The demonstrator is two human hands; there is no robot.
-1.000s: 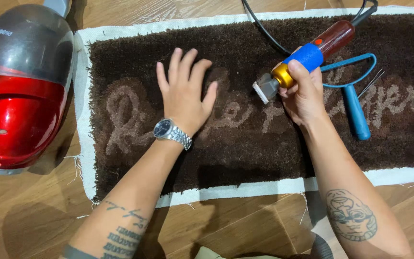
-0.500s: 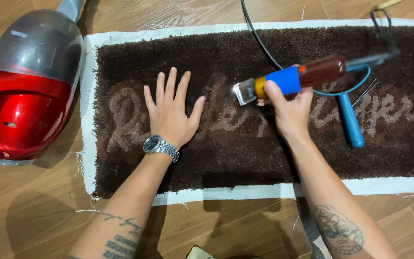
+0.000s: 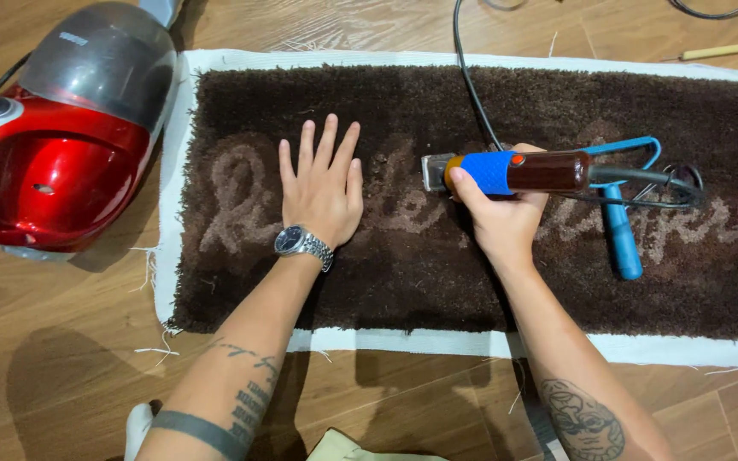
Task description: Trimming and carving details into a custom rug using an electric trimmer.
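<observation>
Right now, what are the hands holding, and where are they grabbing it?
The right hand holds the corded electric clipper around its blue grip, near the blade end. The left hand holds nothing; it lies flat on the brown rug.

A wooden plank floor [image 3: 61, 341] carries everything here. Directly on it lies a dark brown tufted rug [image 3: 471, 282] with a white cloth border and paler cursive lettering. A red and grey vacuum cleaner [image 3: 61, 145] stands just beside the rug's left edge. Near the top right corner lies a slim yellowish tool [image 3: 715, 51], possibly a pencil, beside a black cable [image 3: 711, 12]
</observation>
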